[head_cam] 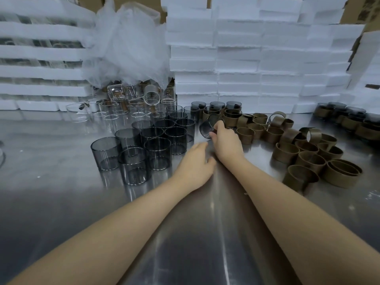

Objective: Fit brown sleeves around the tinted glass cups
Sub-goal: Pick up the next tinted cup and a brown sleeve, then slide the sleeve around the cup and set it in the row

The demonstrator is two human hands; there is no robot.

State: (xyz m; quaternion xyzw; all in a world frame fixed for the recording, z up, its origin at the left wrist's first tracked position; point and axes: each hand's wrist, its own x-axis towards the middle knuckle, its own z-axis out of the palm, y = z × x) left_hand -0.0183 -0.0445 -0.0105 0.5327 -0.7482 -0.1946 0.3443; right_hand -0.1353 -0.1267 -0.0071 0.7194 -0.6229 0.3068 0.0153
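Several bare tinted glass cups (158, 140) stand grouped on the steel table (61, 161), left of centre. My right hand (226, 140) grips one tinted cup (207, 127), tilted on its side, just right of that group. My left hand (197, 159) hovers below it over the table with relaxed fingers and holds nothing. Several loose brown sleeves (304, 153) lie scattered to the right. Tinted cups wearing sleeves (224, 111) stand behind my right hand, and more sleeved cups (349, 120) at the far right.
Clear glass cups (127, 105) stand and lie at the back left under crumpled white plastic wrap (127, 46). Stacks of white foam trays (257, 58) wall off the back of the table, with more foam trays (41, 58) on the left.
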